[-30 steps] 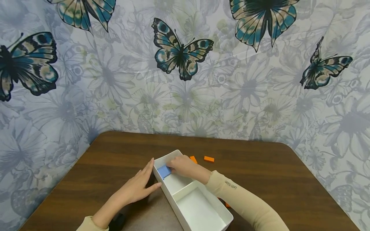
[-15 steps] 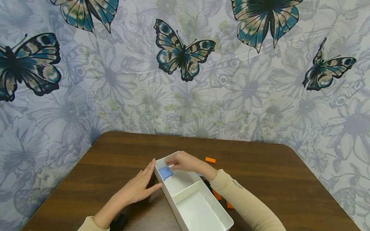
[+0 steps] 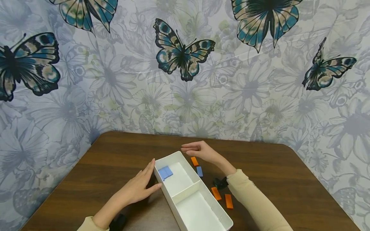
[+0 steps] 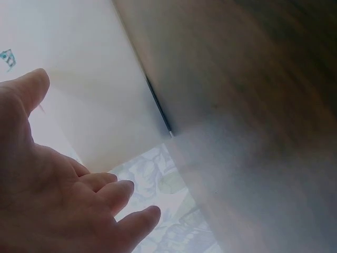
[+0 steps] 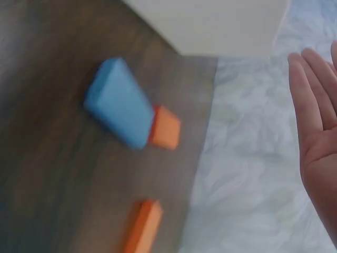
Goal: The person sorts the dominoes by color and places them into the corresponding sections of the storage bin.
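Note:
A white two-compartment box (image 3: 199, 208) sits at an angle on the table. Small blue blocks (image 3: 165, 173) lie flat in the left part of its far compartment. My left hand (image 3: 136, 186) rests fingertips and thumb against the box's left side, fingers spread; in the left wrist view the hand (image 4: 63, 184) is beside the white wall (image 4: 100, 79). Beyond the far right corner, my right hand (image 3: 203, 151) hovers with straight fingers and holds nothing. Just below it are an orange block (image 3: 194, 161) and a blue block (image 3: 199, 171), outside the box.
Two more orange blocks (image 3: 216, 193) lie along the box's right side, next to a dark object (image 3: 220, 183) partly behind the right sleeve. In the right wrist view another orange block (image 5: 143, 227) lies near the table edge. A butterfly-print cloth (image 3: 185, 96) hangs behind the table.
My right hand has come out of the far compartment, moving up and right past the box's far corner. The blue blocks inside stay put. The left hand keeps its place at the box.

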Demonstrator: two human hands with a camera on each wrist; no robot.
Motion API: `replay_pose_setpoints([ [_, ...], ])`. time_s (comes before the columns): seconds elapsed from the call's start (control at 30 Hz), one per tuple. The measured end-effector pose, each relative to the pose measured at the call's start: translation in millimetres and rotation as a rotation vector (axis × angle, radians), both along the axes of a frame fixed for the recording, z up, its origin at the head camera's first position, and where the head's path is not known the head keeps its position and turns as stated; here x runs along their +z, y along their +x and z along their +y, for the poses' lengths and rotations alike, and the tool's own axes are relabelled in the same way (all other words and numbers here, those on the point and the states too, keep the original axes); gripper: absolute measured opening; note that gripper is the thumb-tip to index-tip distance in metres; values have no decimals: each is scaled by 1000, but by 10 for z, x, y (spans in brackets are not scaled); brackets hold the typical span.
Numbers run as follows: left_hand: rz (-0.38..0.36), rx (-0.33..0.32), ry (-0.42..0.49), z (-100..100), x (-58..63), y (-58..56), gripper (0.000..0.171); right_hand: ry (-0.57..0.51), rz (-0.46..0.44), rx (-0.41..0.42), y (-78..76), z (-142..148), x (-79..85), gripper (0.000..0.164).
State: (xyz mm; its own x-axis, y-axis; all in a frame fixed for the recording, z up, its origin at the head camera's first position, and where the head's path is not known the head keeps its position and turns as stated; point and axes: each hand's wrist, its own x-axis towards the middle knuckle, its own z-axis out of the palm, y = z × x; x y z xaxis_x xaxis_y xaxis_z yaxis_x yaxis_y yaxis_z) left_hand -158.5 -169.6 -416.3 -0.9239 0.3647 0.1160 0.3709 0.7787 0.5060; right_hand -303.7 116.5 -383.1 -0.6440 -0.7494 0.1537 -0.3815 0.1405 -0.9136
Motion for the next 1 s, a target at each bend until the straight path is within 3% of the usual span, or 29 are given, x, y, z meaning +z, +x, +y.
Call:
replay_pose_setpoints([
  [0.17,-6,3,-8,-8,-5,1,95,-26,-36,-59,36,313,-158,42],
  [0.37,7,0,-7,-15,-20,-13,95,72,-35,-84,123,530,-342,43],
  [0.53,14,-5,0,-11,-34,-14,95,164,-17,-111,197,572,-381,45],
  [0.8,12,0,-7,-10,-50,-16,95,313,107,-119,211,535,-428,56],
  [1.0,11,-1,-5,-12,-32,-14,95,362,226,-108,230,464,-430,62],
])
